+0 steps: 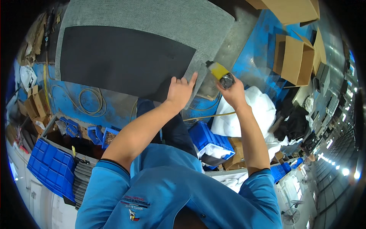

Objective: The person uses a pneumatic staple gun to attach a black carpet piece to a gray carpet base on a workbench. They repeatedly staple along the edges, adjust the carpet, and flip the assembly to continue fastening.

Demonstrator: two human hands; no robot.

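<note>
A black sheet (122, 57) lies over a larger grey textured fabric (152, 19) on the work surface. My left hand (181, 91) rests at the sheet's near right corner, holding nothing, with its thumb stretched toward the bare grey margin and its fingers partly bent. In my right hand (233, 93) is a yellow-and-black handheld tool (219, 70), gripped at its dark near end. Its dark tip sits by the right edge of the fabric. The tool's exact kind cannot be made out.
Open cardboard boxes (293, 59) stand at the far right. White padding (246, 110) and a blue crate (211, 141) lie below my right arm. A yellow hose (209, 116) crosses between my arms. Coiled hose (91, 103) and another blue crate (51, 166) are at left.
</note>
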